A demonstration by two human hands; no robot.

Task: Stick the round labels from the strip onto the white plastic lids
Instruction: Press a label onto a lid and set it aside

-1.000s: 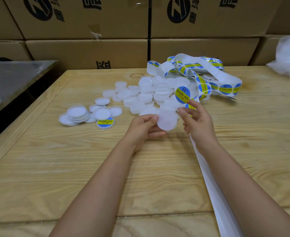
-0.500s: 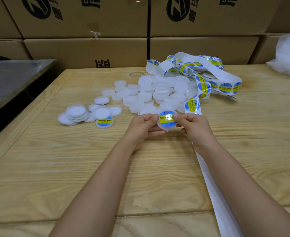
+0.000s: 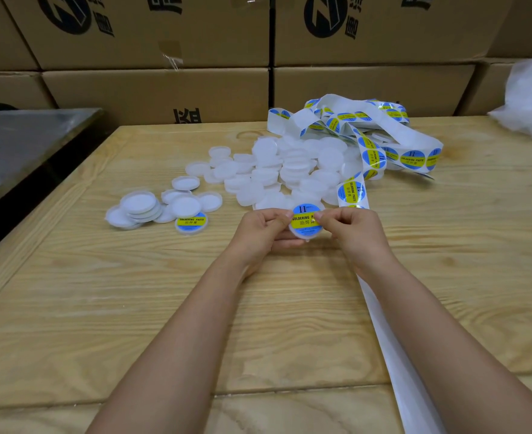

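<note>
Left hand (image 3: 263, 228) and right hand (image 3: 350, 228) pinch the labelled lid (image 3: 305, 221) between them, apparently lifted

The near half of the wooden table (image 3: 126, 308) lies bare left and centre, room for a hand to sweep. Farther back the pile of white lids (image 3: 289, 170) and the tangled label strip (image 3: 383, 142) crowd the middle (a smaller lid cluster (image 3: 152, 205) sits to their left); cardboard boxes (image 3: 155, 92) wall the far edge.
</note>
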